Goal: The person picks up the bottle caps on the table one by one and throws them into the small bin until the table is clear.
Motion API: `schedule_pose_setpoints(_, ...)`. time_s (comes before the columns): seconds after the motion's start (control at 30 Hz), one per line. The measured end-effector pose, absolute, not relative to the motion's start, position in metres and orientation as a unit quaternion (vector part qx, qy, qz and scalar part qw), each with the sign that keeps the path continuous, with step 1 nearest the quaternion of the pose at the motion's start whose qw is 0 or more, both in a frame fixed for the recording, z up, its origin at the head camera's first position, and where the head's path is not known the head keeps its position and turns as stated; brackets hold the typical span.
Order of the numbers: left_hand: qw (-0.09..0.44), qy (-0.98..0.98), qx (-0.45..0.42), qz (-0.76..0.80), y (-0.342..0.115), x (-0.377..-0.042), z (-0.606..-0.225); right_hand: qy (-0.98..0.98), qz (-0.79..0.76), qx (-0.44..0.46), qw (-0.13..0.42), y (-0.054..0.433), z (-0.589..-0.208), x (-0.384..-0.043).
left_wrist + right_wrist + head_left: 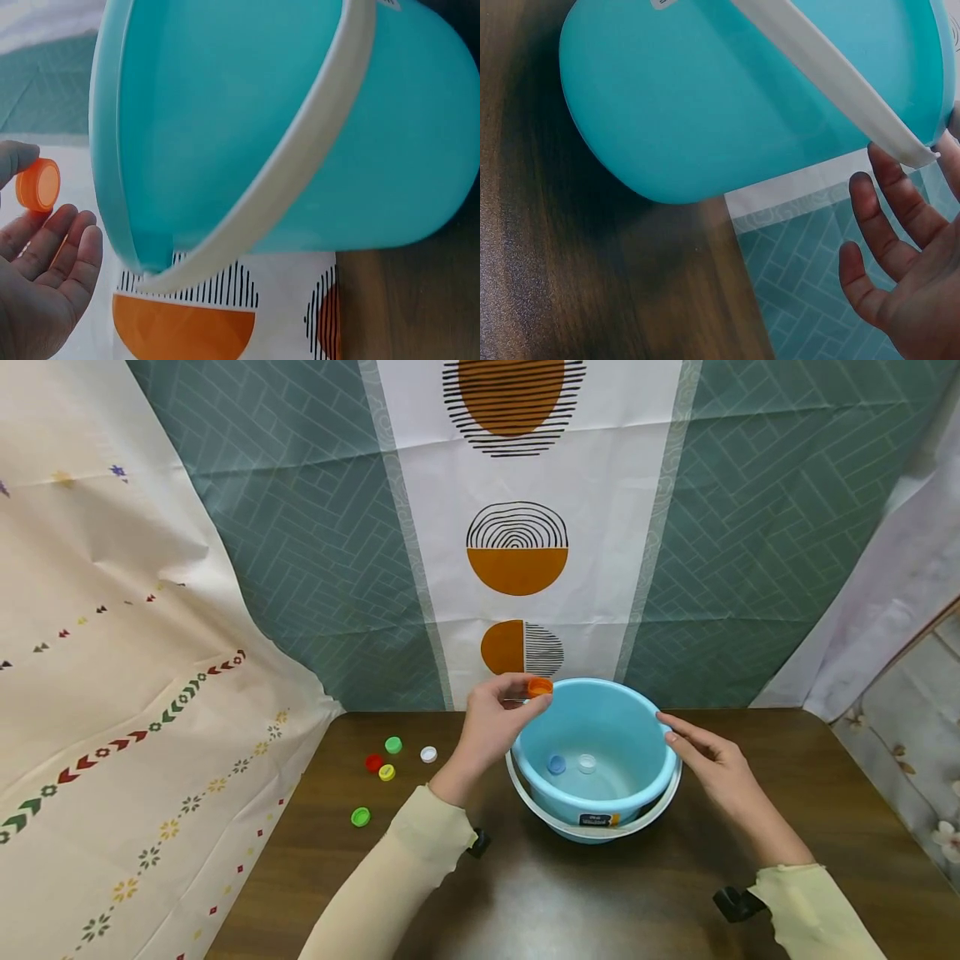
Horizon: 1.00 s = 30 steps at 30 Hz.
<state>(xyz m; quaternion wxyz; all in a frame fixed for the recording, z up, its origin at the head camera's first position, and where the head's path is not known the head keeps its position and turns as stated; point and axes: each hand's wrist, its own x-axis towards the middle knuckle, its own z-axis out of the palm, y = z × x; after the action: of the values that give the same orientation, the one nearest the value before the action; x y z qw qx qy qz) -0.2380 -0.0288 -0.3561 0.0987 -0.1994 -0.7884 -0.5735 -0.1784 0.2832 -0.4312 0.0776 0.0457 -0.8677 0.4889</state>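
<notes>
An orange bottle cap (540,686) is pinched between the thumb and fingers of my left hand (489,727), just over the left rim of a light blue bucket (600,718). The left wrist view has this cap (39,184) beside the bucket's rim, the other fingers spread below it. At the opposite side, my right hand (716,764) holds the rim with thumb and index finger. Its other fingers (889,240) extend loosely near the end of the white handle (840,82). Inside the bucket lie a blue cap (556,765) and a whitish cap (587,763).
Left of the bucket, the brown table (300,877) bears a green cap (393,745), a red cap (374,763), a yellow cap (386,772), a white cap (428,754) and another green cap (361,817). A patterned curtain (315,568) hangs behind the table.
</notes>
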Motion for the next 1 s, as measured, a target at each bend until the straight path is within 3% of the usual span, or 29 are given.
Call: schedule_pose_setpoints(1.0,0.059,-0.782,-0.240,-0.572,0.000,-0.241,-0.364,-0.865,0.494,0.028,0.079,0.280,-0.431,-0.178)
